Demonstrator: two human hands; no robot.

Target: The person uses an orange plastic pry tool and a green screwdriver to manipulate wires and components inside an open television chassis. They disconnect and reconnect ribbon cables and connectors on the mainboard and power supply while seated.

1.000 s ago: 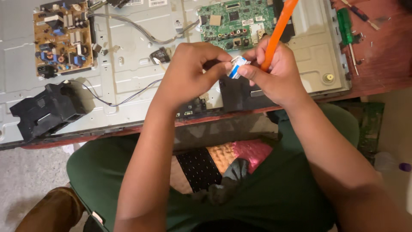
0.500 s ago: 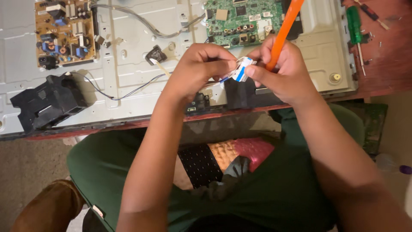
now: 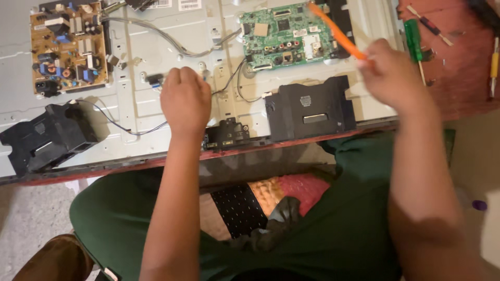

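Note:
My left hand (image 3: 185,101) is a closed fist, knuckles up, resting on the grey metal back panel (image 3: 156,47) of an opened flat screen. Whether it holds anything is hidden. A small black connector with a blue tip (image 3: 155,80) lies just left of it. My right hand (image 3: 390,73), blurred, grips a thin orange pry tool (image 3: 336,31). The tool's tip points up-left over the green circuit board (image 3: 286,34). The two hands are well apart.
A brown power board (image 3: 67,47) sits at the upper left. Black speaker boxes lie at the left (image 3: 47,135) and centre (image 3: 310,106). On the red table (image 3: 458,88) are a green screwdriver (image 3: 414,39) and a yellow-handled tool (image 3: 494,65). Grey cables (image 3: 172,39) cross the panel.
The hands were together holding a small white-and-blue flat cable end. They have separated: the left moved left onto the panel, the right swung right with the orange tool.

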